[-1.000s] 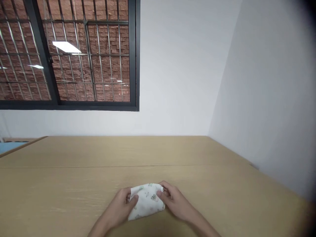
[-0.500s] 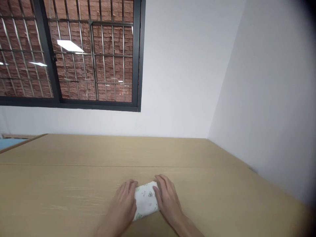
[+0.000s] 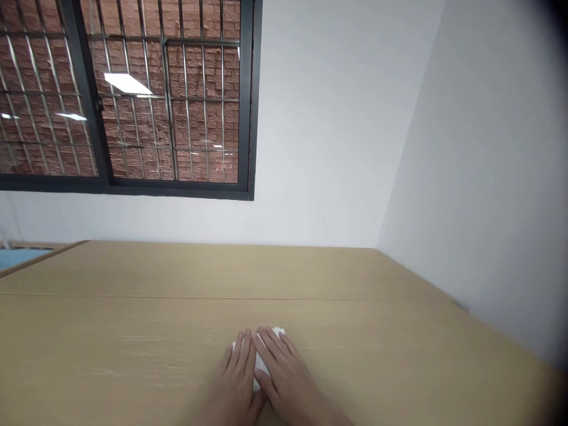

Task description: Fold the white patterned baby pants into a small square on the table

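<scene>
A small folded white cloth with a faint printed pattern (image 3: 278, 332) lies on the wooden table (image 3: 133, 343), near its front edge. Both of my hands lie flat on top of it, side by side, and cover almost all of it. My left hand (image 3: 237, 378) presses its left part with the fingers straight and close together. My right hand (image 3: 284, 376) presses its right part, fingers pointing away from me. Only a thin white strip shows between the hands and at the fingertips.
The light wooden table runs to a white wall at the back and a white wall on the right (image 3: 488, 207). A dark-framed barred window (image 3: 133, 100) showing brick sits high on the left. A seam (image 3: 177, 297) crosses the tabletop.
My hands held the cloth by its two sides, then slid onto its top. They have now come together and lie flat over the cloth, which looks smaller and flatter.
</scene>
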A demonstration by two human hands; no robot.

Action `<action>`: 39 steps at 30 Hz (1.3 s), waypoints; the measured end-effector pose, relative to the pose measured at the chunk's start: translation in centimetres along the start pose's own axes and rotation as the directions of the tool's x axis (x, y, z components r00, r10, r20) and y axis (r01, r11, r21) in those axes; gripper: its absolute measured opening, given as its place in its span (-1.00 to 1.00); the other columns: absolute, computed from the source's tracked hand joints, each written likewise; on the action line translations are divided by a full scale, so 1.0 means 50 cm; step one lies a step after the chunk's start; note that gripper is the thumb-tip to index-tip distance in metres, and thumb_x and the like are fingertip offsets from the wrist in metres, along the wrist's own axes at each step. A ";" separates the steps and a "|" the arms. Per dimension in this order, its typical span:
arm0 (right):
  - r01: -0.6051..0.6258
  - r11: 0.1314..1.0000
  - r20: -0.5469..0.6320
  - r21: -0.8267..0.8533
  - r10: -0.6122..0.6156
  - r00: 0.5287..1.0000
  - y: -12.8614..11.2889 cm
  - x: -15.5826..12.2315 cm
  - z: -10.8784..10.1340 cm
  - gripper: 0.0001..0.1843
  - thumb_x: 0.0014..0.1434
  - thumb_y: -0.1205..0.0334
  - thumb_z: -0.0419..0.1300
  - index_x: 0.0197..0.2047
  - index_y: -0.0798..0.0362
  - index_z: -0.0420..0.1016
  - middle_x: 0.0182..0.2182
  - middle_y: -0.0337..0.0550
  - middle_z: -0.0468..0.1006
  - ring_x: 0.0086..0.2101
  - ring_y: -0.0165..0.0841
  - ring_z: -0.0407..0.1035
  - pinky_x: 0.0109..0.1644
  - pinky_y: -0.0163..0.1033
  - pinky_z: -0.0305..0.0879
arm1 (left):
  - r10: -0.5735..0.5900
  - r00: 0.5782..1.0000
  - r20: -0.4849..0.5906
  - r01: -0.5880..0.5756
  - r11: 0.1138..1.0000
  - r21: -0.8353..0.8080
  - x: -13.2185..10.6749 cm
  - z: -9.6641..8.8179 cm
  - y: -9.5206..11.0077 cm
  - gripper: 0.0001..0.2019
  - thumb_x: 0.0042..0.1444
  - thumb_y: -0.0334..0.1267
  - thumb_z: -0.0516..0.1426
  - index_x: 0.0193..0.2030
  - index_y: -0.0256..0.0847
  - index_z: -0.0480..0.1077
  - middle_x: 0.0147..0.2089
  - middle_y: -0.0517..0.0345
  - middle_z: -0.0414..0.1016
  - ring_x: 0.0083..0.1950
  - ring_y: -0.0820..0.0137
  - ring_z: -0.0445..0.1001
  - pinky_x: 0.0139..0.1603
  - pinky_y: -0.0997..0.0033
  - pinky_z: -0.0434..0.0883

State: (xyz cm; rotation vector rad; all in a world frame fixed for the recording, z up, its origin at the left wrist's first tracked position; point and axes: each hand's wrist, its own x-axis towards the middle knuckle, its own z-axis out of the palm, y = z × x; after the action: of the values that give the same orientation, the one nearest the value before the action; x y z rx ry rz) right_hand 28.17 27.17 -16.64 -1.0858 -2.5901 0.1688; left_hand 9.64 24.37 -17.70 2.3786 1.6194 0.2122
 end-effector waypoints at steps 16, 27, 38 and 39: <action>-0.076 0.996 0.038 0.043 0.075 0.996 0.010 -0.008 -0.001 -0.33 0.47 -0.14 -0.20 0.51 -0.03 -0.09 0.47 -0.16 -0.10 0.43 -0.14 -0.22 0.49 0.10 -0.18 | -0.015 1.000 0.001 0.015 0.999 0.048 -0.003 -0.004 -0.003 -0.25 0.35 0.10 -0.15 0.49 -0.38 -0.27 0.53 0.04 -0.44 0.54 0.06 -0.37 0.52 -0.11 -0.16; -0.066 0.997 0.030 0.040 0.065 0.997 0.018 -0.007 0.007 -0.34 0.47 -0.11 -0.17 0.51 -0.04 -0.09 0.47 -0.16 -0.10 0.43 -0.14 -0.22 0.48 0.12 -0.17 | -0.027 1.000 0.016 0.026 0.999 0.037 -0.009 -0.016 0.004 -0.25 0.35 0.09 -0.15 0.49 -0.35 -0.28 0.53 0.05 -0.45 0.55 0.06 -0.38 0.52 -0.11 -0.18; -0.042 0.998 0.005 0.043 0.042 0.999 0.026 -0.008 0.011 -0.35 0.47 -0.09 -0.14 0.51 -0.04 -0.07 0.46 -0.12 -0.03 0.43 -0.15 -0.19 0.47 0.11 -0.09 | -0.013 1.000 0.018 0.013 1.000 -0.017 -0.015 -0.022 -0.002 -0.26 0.35 0.10 -0.15 0.50 -0.29 -0.28 0.54 0.12 -0.40 0.55 0.08 -0.37 0.52 -0.10 -0.16; -0.046 0.998 0.005 0.045 0.046 0.999 0.026 -0.008 0.011 -0.35 0.47 -0.10 -0.14 0.51 -0.04 -0.06 0.46 -0.12 -0.03 0.43 -0.15 -0.19 0.47 0.10 -0.08 | -0.016 1.000 0.019 0.017 1.000 -0.019 -0.016 -0.025 -0.001 -0.26 0.35 0.09 -0.15 0.50 -0.28 -0.28 0.55 0.13 -0.39 0.56 0.09 -0.37 0.52 -0.09 -0.15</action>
State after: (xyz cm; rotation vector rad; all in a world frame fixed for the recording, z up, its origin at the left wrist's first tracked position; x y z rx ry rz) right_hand 29.11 27.82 -17.53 -1.1304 -2.5537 0.2399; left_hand 8.98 23.80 -16.51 2.3450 1.6210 0.2015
